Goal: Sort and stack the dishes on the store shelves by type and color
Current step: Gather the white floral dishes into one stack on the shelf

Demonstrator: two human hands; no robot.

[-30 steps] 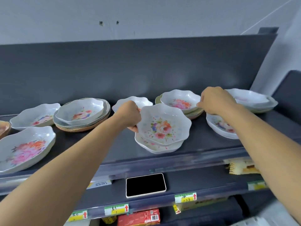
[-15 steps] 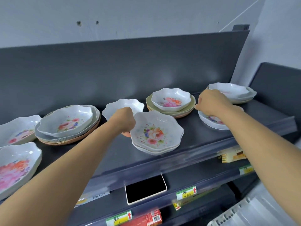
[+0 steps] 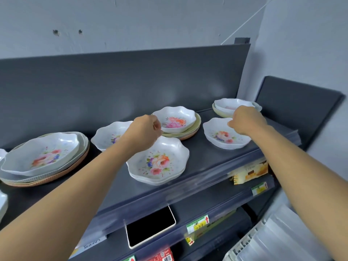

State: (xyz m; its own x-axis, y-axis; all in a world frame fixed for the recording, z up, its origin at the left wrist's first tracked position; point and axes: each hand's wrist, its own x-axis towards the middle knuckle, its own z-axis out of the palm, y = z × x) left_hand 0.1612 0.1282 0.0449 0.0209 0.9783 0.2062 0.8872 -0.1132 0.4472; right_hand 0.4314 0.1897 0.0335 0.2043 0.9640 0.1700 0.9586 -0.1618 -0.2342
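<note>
A stack of white scalloped floral bowls [image 3: 158, 164] sits near the front of the dark top shelf [image 3: 199, 157]. My left hand [image 3: 145, 132] hovers over its far-left rim with curled fingers and holds nothing. A single floral bowl [image 3: 224, 137] stands to the right; my right hand [image 3: 244, 120] is at its far rim, fingers curled round the edge. Behind are a floral bowl on beige and pink plates [image 3: 176, 119], a lone bowl [image 3: 109, 134] partly hidden by my left arm, and a bowl on a plate [image 3: 226, 106] at the far right.
A bigger floral dish on grey and pink plates [image 3: 45, 157] fills the left. More white dishes [image 3: 2, 204] peek in at the left edge. A phone [image 3: 150, 227] lies on the lower shelf, with price tags and packets beneath. A grey back panel closes the shelf behind.
My left hand set the floral bowl down on the stack, let go and lifted toward the far rim. My right hand stayed at the right-hand bowl. The view shifted left.
</note>
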